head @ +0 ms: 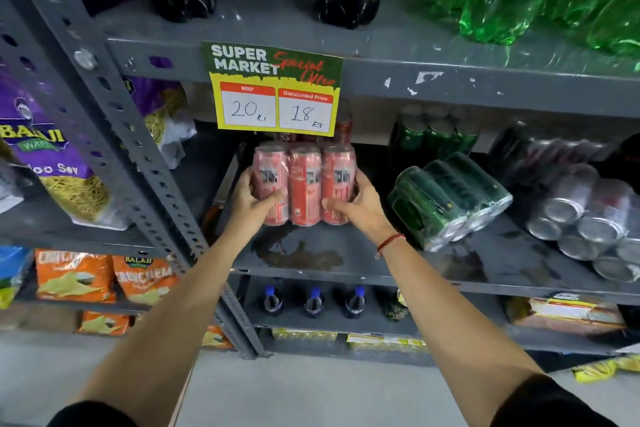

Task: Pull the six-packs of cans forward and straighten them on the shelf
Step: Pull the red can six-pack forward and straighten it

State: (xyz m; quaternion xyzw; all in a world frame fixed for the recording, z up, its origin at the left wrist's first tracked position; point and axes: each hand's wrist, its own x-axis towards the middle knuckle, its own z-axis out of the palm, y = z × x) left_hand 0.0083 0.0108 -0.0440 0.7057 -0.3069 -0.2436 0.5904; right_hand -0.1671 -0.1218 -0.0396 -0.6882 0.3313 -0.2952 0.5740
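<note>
A shrink-wrapped six-pack of red cans (304, 184) stands upright on the grey metal shelf (346, 270), a little back from its front edge. My left hand (251, 201) grips the pack's left side and my right hand (356, 204) grips its right side. More red cans (343, 130) stand behind it, partly hidden by a price sign. To the right a green six-pack (446, 198) lies tipped on its side. Further right a silver six-pack (585, 218) also lies on its side, can bottoms facing me.
A yellow and green price sign (273, 90) hangs from the shelf above. Upright green cans (433, 135) stand at the back. A dark stain (298, 250) marks the shelf in front of the red pack. A perforated upright post (138, 163) borders the left; snack bags hang beyond.
</note>
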